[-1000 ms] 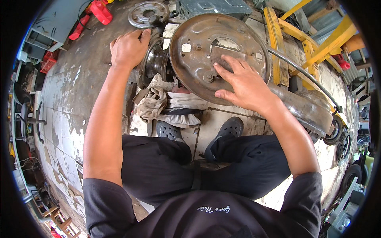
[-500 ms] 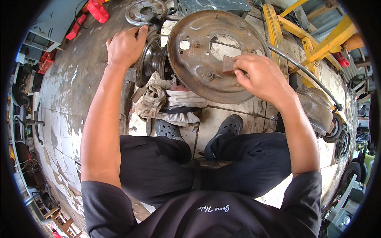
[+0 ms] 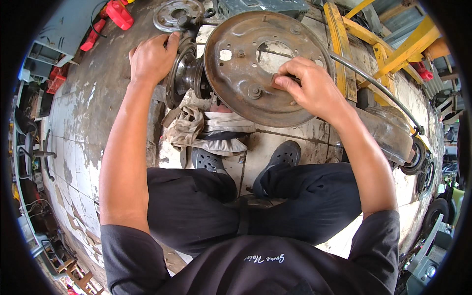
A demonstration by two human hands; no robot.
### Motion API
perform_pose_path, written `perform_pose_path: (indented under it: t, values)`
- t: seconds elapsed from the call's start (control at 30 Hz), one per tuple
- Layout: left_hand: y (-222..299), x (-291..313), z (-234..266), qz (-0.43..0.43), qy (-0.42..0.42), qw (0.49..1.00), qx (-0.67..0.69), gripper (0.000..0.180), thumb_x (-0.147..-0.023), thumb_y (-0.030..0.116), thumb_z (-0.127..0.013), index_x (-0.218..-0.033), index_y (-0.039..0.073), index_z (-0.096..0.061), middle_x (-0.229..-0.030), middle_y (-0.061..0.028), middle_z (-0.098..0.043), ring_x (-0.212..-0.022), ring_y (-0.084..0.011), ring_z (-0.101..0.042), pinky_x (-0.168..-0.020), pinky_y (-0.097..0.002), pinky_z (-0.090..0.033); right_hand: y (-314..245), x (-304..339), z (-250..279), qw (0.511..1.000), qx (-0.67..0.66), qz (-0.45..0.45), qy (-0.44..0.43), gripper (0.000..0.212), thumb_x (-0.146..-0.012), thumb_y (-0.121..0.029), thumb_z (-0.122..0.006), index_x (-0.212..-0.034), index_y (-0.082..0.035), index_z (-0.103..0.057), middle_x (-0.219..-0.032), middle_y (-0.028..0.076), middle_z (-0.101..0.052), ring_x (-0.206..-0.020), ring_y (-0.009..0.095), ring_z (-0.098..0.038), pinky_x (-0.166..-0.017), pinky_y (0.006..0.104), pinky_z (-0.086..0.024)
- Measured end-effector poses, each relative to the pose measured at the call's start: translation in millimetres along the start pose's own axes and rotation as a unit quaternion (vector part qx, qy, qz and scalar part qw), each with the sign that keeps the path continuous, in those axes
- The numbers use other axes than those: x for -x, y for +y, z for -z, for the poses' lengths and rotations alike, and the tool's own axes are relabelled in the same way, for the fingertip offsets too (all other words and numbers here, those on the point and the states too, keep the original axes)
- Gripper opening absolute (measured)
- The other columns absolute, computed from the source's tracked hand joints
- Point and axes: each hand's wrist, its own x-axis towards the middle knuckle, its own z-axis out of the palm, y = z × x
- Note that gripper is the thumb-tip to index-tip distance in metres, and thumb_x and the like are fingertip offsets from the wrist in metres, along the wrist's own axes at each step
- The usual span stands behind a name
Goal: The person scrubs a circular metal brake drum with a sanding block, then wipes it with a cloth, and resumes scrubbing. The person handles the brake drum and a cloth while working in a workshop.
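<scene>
A large, rust-brown brake backing plate faces me, its round centre hole bordered by smaller holes and bolts. On its right half my right hand pinches a small brown piece of sandpaper against the metal. Most of that piece is covered by the fingers. To the plate's left, my left hand is closed over the upper edge of a dark metal wheel hub; its fingertips are partly hidden. Beige rag cloth lies on the floor below the hub.
A long dark rod runs rightward from behind the plate. Yellow metal frames stand at the far right, near a greasy rounded housing. Another metal disc lies beyond my left hand. Red jack stands sit far left.
My right hand has slid slightly left across the plate with the sandpaper, now more hidden under the fingers. The plate has shifted a little left. My left hand stays on the hub.
</scene>
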Motion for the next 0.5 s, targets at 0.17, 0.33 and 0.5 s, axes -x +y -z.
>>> perform_pose_path:
  t: [0.17,0.33,0.5]
  values:
    - [-1.9,1.3,-2.2,-0.001,0.017,1.0,0.017,0.055,-0.1,0.054,-0.039,-0.106,0.012,-0.075,-0.111,-0.014,-0.072,-0.114,-0.0354,-0.062,-0.105,-0.0508,-0.037,-2.4,-5.8,-10.6,0.999,-0.04,-0.005,-0.009,0.026,-0.092,-0.028,-0.067,-0.097,-0.003,-0.072,-0.102,0.016,-0.067,-0.099,0.036,-0.063,-0.086,0.0443,-0.049]
    - [-1.3,1.2,-0.3,-0.007,0.005,1.0,0.02,0.056,-0.1,0.053,-0.038,-0.105,0.012,-0.075,-0.111,-0.0142,-0.072,-0.113,-0.0359,-0.062,-0.105,-0.0509,-0.037,5.6,2.8,-8.9,0.998,-0.008,0.03,-0.048,0.039,-0.089,-0.038,-0.072,-0.11,-0.005,-0.073,-0.118,0.018,-0.064,-0.111,0.036,-0.06,-0.094,0.0441,-0.048]
    - [-3.5,1.8,-2.4,-0.007,0.015,1.0,0.025,0.056,-0.101,0.053,-0.038,-0.105,0.012,-0.075,-0.111,-0.0145,-0.072,-0.114,-0.0364,-0.062,-0.105,-0.0522,-0.036,4.2,11.1,-2.5,0.993,0.053,0.042,-0.096,0.053,-0.086,-0.045,-0.074,-0.128,-0.012,-0.068,-0.144,0.018,-0.05,-0.131,0.04,-0.047,-0.109,0.0469,-0.039]
